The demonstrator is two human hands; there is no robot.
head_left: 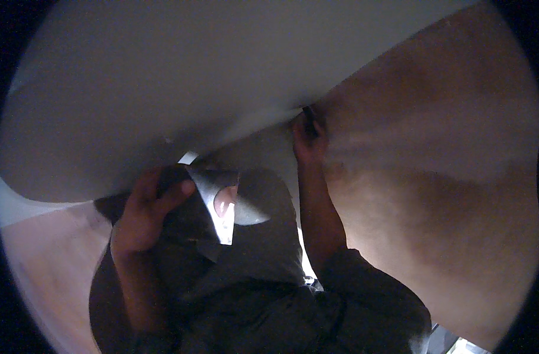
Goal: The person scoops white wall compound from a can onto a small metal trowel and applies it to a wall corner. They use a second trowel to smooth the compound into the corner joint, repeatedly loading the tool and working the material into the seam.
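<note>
My left hand (144, 215) is closed around the dark edge of a flat tool with a shiny metal plate (227, 227). Its thumb lies across the top, and bright light reflects off the metal. The tool's exact kind is too dark to make out. My right hand (309, 141) is raised farther out, wrapped round the dark handle of a tool (308, 118). That tool's tip meets the seam where a large grey surface (163, 71) joins a brownish wall (434, 147); its working end is hidden there.
Smooth and grey, the large surface spans the upper part of the view. The brownish, patchy wall fills the right side, close to my right arm. A pale pinkish surface (57, 253) lies at the left. Light-coloured items (467, 347) show at the lower right edge.
</note>
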